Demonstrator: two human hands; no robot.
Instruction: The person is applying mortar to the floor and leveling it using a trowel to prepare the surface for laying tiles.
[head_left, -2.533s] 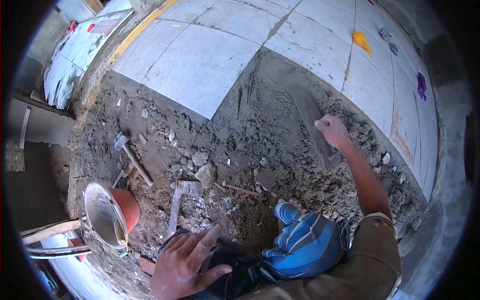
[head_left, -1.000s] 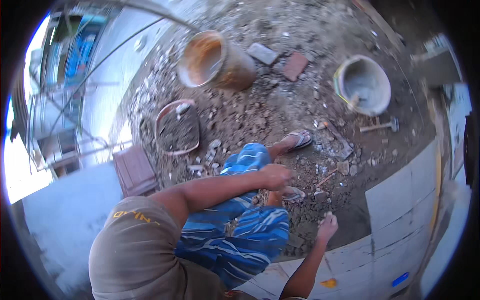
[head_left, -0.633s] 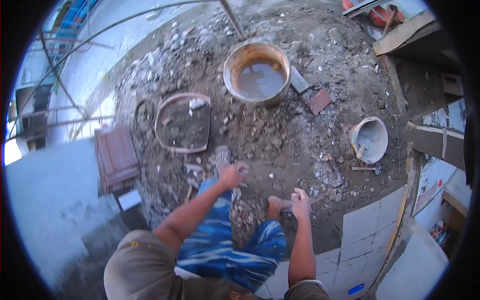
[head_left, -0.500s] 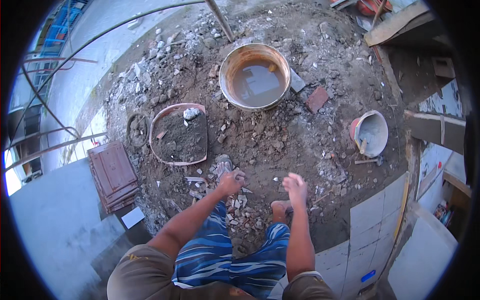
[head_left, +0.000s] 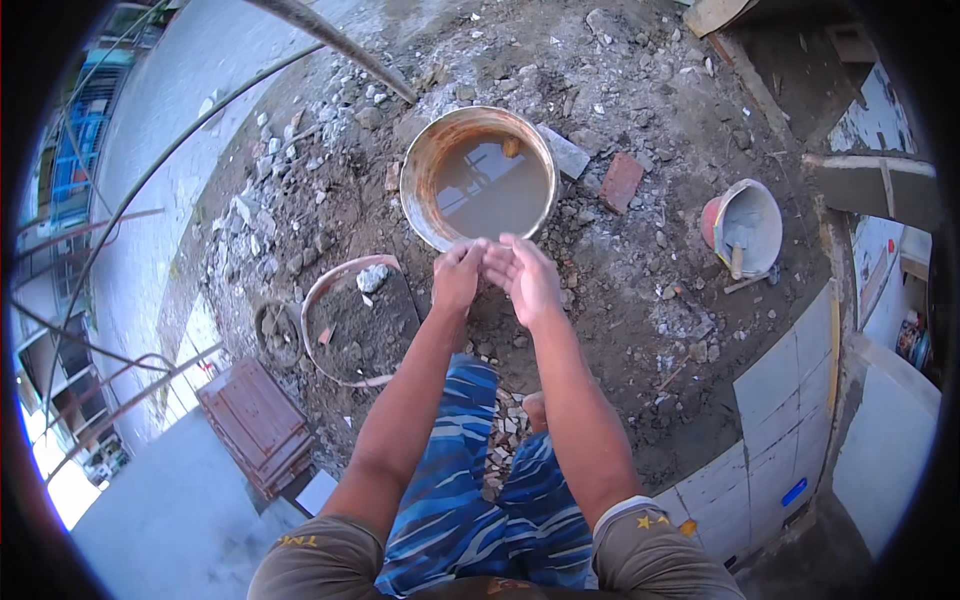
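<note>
My left hand [head_left: 455, 285] and my right hand [head_left: 525, 280] meet at the near rim of a large round bucket [head_left: 420, 210] of murky water with a yellowish object [head_left: 510, 147] inside. My right hand is open, palm turned inward, fingers extended. My left hand's fingers are slightly bent and apart, close to or touching the right's fingertips. I see nothing held in either. Below and left lies a curved pink-rimmed container [head_left: 318, 335] of dirt with a pale lump [head_left: 372, 278] on it.
A small red bucket [head_left: 715, 225] with a wooden-handled tool sits right, beside a hammer [head_left: 750, 282]. Brick pieces [head_left: 620, 183] and rubble surround the bucket. Metal poles [head_left: 340, 50] cross the upper left. Stacked reddish tiles [head_left: 255, 420] lie lower left, laid floor tiles [head_left: 780, 390] lower right.
Earlier my right hand gripped a trowel on mortar beside tiles; it has since let go. The view has turned toward the bucket, and both hands have moved forward and together at its rim.
</note>
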